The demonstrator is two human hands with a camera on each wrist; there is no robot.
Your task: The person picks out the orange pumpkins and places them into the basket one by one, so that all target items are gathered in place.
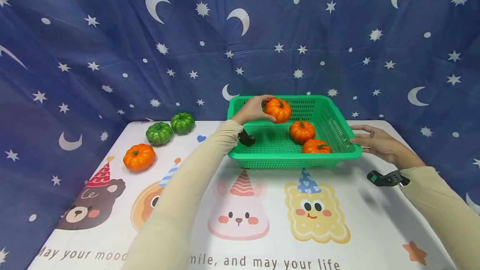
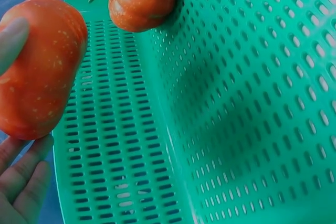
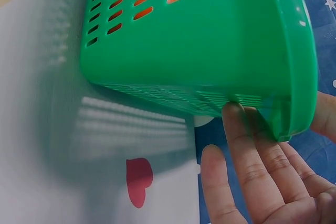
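In the head view my left hand [image 1: 256, 109] holds an orange pumpkin [image 1: 278, 110] over the back part of a green basket [image 1: 277, 156]. The left wrist view shows the thumb on one side of this pumpkin [image 2: 44, 72] and fingers touching it from below. Two more orange pumpkins, one behind [image 1: 301, 131] and one nearer [image 1: 316, 146], lie in the basket's right half. At the basket's right end my right hand [image 1: 380, 143] holds the rim, its fingers under the edge and its thumb at the rim's other side in the right wrist view.
Left of the basket, an orange pumpkin [image 1: 139, 157] and two green pumpkins, one nearer [image 1: 159, 133] and one farther back [image 1: 183, 123], stand on the white printed tablecloth [image 1: 277, 220]. A blue star-patterned curtain [image 1: 262, 61] hangs behind the table.
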